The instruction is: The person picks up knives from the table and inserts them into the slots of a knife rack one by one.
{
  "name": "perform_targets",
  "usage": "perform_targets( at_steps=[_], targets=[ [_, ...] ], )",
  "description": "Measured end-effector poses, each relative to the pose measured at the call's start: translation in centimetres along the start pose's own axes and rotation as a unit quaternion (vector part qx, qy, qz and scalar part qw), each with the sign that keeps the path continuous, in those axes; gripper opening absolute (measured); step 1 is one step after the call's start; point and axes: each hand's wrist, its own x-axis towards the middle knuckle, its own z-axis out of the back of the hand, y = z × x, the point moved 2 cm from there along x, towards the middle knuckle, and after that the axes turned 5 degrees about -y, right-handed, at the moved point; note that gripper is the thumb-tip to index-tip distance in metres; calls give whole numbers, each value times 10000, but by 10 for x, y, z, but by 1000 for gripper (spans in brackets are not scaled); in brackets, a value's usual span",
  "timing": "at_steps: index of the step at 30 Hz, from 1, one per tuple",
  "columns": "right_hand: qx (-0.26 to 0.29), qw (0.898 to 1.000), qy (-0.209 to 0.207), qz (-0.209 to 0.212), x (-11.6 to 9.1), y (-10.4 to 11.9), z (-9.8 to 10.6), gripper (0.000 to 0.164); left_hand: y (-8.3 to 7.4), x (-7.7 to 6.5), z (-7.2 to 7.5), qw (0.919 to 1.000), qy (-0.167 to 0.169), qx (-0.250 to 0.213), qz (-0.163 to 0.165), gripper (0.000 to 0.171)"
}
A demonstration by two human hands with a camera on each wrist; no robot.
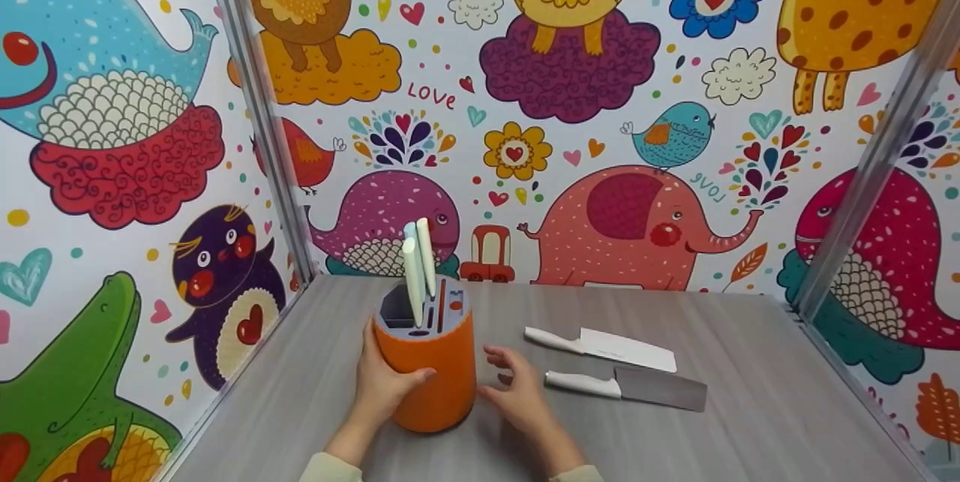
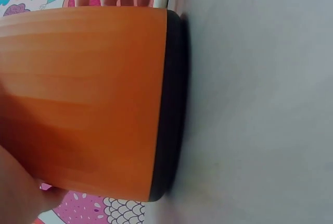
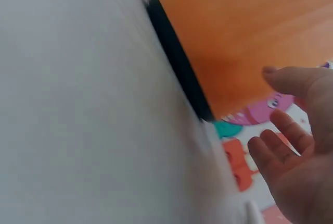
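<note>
An orange knife block [image 1: 442,403] with a grey slotted top and black base stands upright on the table. Several pale-handled knives [image 1: 417,272] stick up out of its slots. My left hand [image 1: 377,386] holds the block from the left, thumb across its front and fingers round the far side; in the left wrist view the orange wall [image 2: 93,104] fills much of the picture. Right of the block is my right hand [image 1: 523,394], its fingers spread and loosely bent, with nothing in it. The right wrist view shows that palm [image 3: 304,182] beside the block, thumb overlapping the orange side.
Two white-handled cleavers lie flat to the right, handles toward the block: one with a whitish blade [image 1: 628,349] behind, one with a grey blade [image 1: 664,390] in front. Cartoon-printed walls [image 1: 420,129] enclose the grey table [image 1: 757,362] at the back and sides.
</note>
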Motion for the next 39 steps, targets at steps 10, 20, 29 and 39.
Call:
perform_targets(
  at_steps=[10,20,29,39],
  targets=[
    [-1350,9907,-171,-1,8,-5,64,45,1,-3,7,9998,33,26,168,122],
    [-2966,9502,-682,-675,0,-14,128,37,3,-3,5,9999,7,-44,138,120],
    [-2899,9438,-564,-1481,-5,-18,137,34,3,-3,3,9999,-61,-12,94,122],
    [-2956,9338,-972,-1764,-7,-24,139,33,2,-3,-3,9999,12,-82,113,120]
  ],
)
